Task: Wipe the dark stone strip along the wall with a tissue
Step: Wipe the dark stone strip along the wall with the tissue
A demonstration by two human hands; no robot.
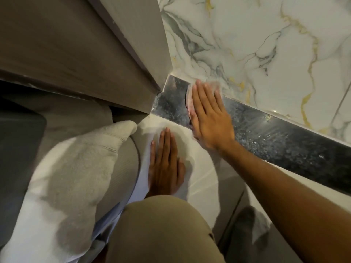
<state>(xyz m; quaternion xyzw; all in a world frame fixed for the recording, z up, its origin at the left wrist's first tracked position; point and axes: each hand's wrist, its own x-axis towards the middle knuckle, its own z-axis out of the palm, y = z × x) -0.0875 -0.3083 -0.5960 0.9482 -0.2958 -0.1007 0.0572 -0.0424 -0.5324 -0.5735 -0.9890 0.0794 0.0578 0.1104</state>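
While the right hand presses flat on the dark stone strip, the scene reads as follows, every place given relative to that strip.

Task's thing: the tissue, pale with a pinkish edge, lies on the strip near its corner end, trapped under the right palm; its edges show beyond the fingers and on the corner side of the hand.

Right hand, grip: fingers straight and together, not curled; the tissue is held by downward pressure of the flat hand, not pinched.

Left hand: spread flat and empty on the pale floor just below the strip's corner end, apparently as a support.

Strip, corner end: a short stretch between the tissue and the wooden panel shows bare, glossy and speckled.

Strip, far end: the long run toward the right edge of the view shows bright flecks and streaks; whether these are moisture, dust or the stone's own glitter cannot be told.

Above the strip: white marble wall with grey and gold veins.

Below the strip: a knee in tan cloth and a white towel lying well to the corner side.

Progress (judgement): wiping is under way near the corner; no clear boundary between cleaned and uncleaned stone is visible, so the share done cannot be fixed. The corner stretch probably remains, and perhaps the long run as well.

Brands, labels, writing: none legible on the tissue, the towel, the wall or the strip.
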